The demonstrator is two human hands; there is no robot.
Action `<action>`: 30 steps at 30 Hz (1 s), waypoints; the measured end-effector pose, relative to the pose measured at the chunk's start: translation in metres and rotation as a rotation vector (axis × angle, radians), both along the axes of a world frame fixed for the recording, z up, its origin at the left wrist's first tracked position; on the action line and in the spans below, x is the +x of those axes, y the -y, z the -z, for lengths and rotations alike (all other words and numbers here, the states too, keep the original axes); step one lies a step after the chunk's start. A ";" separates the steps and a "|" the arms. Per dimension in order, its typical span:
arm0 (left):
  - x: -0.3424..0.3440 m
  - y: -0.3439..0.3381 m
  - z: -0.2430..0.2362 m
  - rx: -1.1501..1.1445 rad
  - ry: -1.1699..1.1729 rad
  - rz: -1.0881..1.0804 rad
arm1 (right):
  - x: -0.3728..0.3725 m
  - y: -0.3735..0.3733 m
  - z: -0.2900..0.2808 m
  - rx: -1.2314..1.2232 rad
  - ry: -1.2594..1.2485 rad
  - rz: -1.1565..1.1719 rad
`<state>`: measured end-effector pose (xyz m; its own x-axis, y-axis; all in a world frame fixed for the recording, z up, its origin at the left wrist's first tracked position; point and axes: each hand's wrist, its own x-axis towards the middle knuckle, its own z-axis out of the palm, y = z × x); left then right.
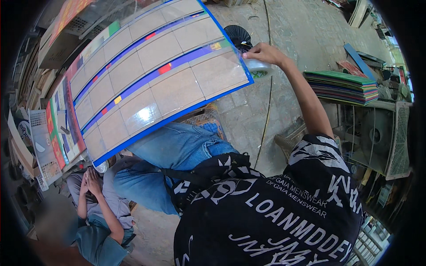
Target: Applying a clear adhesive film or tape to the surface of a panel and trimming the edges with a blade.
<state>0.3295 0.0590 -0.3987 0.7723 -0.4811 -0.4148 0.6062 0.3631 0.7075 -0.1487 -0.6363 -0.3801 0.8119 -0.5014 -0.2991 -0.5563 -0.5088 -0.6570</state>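
Note:
A large flat board [146, 75] with a blue border lies tilted above my jeans-clad legs. Its face is brown squares split by purple stripes with red and yellow patches, under a glossy clear layer. At the board's right edge is my right hand [265, 54], fingers closed in a pinch. Just under those fingers hangs a roll of clear tape [259, 66] with green showing in its core; it appears to be in that hand's grip, though the wrist partly covers it. My left hand does not show.
Another person [95, 213] crouches at lower left, palms pressed together. A stack of coloured sheets [339, 86] sits right, above a metal-framed fan [375, 133]. Behind the board's right edge is a black bundle [238, 37]. Cartons [55, 51] and plastic crates [40, 128] crowd the left.

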 end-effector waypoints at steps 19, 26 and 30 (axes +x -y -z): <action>0.044 -0.054 0.061 -0.317 0.266 0.562 | -0.012 -0.010 0.050 0.244 0.191 0.141; 0.016 -0.020 0.048 0.055 0.151 -0.008 | -0.011 -0.013 0.078 0.356 0.294 0.182; 0.021 -0.026 0.036 -0.175 -0.045 0.023 | 0.003 -0.022 0.068 0.397 0.352 0.171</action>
<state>0.3507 0.0854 -0.4343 0.7429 -0.5660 -0.3575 0.6455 0.4639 0.6068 -0.1461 -0.6145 -0.4478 0.8139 -0.5389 -0.2170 -0.3214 -0.1065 -0.9409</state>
